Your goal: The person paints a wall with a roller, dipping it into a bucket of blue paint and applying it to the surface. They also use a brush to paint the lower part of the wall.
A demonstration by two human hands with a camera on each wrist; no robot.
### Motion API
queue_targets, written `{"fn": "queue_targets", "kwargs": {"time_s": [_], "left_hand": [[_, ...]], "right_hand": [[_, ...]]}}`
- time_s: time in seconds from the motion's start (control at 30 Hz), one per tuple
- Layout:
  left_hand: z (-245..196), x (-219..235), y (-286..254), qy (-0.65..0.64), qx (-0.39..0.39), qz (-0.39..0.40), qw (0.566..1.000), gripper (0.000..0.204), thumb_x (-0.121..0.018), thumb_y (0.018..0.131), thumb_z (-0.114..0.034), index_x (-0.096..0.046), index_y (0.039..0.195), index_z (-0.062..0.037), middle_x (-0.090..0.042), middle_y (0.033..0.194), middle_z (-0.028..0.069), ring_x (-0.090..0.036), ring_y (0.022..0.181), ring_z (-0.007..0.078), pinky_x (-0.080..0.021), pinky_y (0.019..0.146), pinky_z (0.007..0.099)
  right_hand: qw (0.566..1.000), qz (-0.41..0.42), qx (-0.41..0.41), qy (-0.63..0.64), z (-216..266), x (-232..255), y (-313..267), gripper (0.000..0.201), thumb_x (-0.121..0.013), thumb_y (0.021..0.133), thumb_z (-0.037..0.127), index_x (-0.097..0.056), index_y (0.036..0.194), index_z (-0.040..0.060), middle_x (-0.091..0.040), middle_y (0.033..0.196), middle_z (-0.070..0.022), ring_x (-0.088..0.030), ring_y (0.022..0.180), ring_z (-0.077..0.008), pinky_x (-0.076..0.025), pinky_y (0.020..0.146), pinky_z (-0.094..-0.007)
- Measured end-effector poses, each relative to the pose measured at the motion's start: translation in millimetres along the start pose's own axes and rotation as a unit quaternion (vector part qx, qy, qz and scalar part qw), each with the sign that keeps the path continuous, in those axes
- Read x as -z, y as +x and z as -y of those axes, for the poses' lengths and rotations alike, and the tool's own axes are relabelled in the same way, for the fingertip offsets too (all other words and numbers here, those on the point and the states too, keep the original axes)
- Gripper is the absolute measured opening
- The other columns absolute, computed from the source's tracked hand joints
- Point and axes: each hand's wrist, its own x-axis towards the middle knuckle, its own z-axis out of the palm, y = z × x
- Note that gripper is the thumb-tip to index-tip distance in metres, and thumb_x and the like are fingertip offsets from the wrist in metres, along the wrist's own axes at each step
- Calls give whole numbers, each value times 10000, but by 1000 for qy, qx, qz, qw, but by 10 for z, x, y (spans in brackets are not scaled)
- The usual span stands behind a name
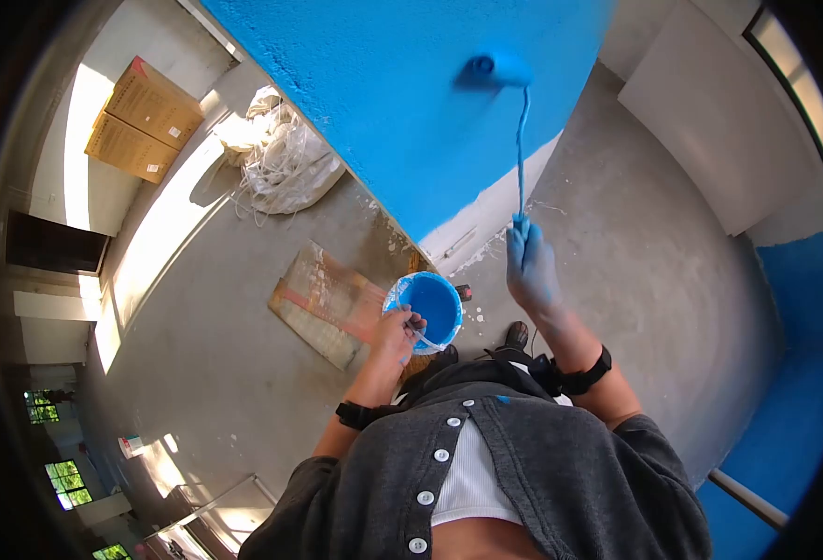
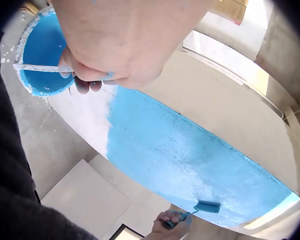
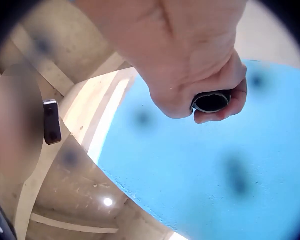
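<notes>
My right hand [image 1: 533, 271], smeared with blue paint, grips the handle of a paint roller [image 1: 503, 69]. The roller's blue-coated sleeve lies against the wall [image 1: 374, 121], whose upper part is blue above a white lower strip [image 1: 491, 219]. In the right wrist view, the hollow end of the roller handle [image 3: 211, 102] pokes out of the curled fingers. Low in front of my body, my left hand [image 1: 393, 340] holds the white bail handle [image 2: 37, 67] of a bucket [image 1: 459, 313]. Blue paint coats the bucket's inside, and white splashes mark its rim.
A paint-stained board [image 1: 323, 303] lies on the floor left of the bucket. Farther off are a white sack with tangled cord [image 1: 285, 168] and cardboard boxes [image 1: 146, 121]. At right, a large pale panel [image 1: 710, 112] leans near a partly blue wall [image 1: 803, 289].
</notes>
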Motion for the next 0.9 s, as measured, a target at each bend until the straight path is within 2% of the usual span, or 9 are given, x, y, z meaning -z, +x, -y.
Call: {"fn": "queue_targets", "kwargs": {"time_s": [0.03, 0.1, 0.2, 0.27, 0.43, 0.5, 0.63, 0.7, 0.9], "left_hand": [[-1, 0, -29, 9, -2, -1, 1000, 95, -466, 814, -64, -486, 906, -58, -531, 741, 88, -548, 696, 224, -466, 667, 365], [-14, -10, -75, 18, -8, -2, 1000, 101, -463, 814, -63, -481, 914, -57, -532, 743, 85, -550, 694, 221, -466, 663, 362], [-3, 12, -28, 16, -20, 21, 999, 109, -460, 816, -64, -474, 924, -54, -534, 745, 82, -553, 689, 215, -466, 658, 356], [15, 35, -30, 4, -26, 46, 999, 110, -460, 818, -67, -471, 926, -51, -533, 745, 81, -553, 687, 212, -466, 657, 354], [-10, 183, -12, 5, -34, 17, 999, 85, -463, 824, -66, -477, 903, -39, -526, 742, 85, -547, 692, 210, -471, 659, 349], [-3, 259, -21, 9, -26, 8, 1000, 80, -462, 822, -59, -474, 900, -42, -524, 740, 88, -544, 697, 213, -472, 662, 352], [-7, 484, -68, -31, -11, 3, 999, 97, -465, 804, -43, -478, 900, -51, -534, 739, 91, -552, 690, 225, -468, 651, 359], [-6, 552, -40, -44, -3, 0, 999, 113, -466, 791, -24, -479, 901, -48, -539, 739, 97, -558, 679, 229, -468, 638, 355], [-17, 665, -42, -45, -1, 8, 999, 109, -464, 791, -25, -478, 893, -58, -542, 736, 92, -559, 673, 230, -461, 638, 357]], "right_hand": [[1000, 17, -13, -13, -164, -68, -297, 212, -483, 859, 206, -438, 796, 9, -530, 633, -222, -512, 605, -428, -391, 500, -468], [995, 80, -26, -60, -470, -24, -705, 189, -491, 851, 199, -448, 795, 24, -534, 633, -212, -523, 599, -418, -392, 504, -487], [991, 88, -12, -97, -362, 245, -618, 153, -477, 857, 190, -470, 817, 42, -542, 631, -184, -525, 573, -404, -395, 479, -466], [993, 78, 8, -94, -53, 374, -492, 136, -473, 858, 182, -481, 835, 48, -541, 628, -177, -525, 569, -396, -395, 472, -456], [989, 20, 113, -92, 835, 387, -99, 124, -463, 868, 171, -485, 887, 51, -527, 607, -162, -521, 537, -375, -385, 445, -430], [986, -3, 132, -104, 685, 235, -115, 135, -467, 867, 181, -458, 871, 47, -534, 606, -155, -528, 529, -369, -395, 441, -425], [964, 46, 88, -247, 231, -6, -668, 176, -492, 849, 212, -424, 830, 50, -547, 578, -164, -548, 501, -352, -425, 422, -429], [963, 36, 91, -252, 201, 6, -789, 165, -502, 845, 196, -429, 817, 51, -541, 562, -152, -534, 472, -352, -416, 407, -424], [958, -42, 134, -251, 909, 194, -382, 170, -520, 838, 193, -437, 793, 52, -516, 520, -137, -523, 451, -341, -404, 391, -415]]}}
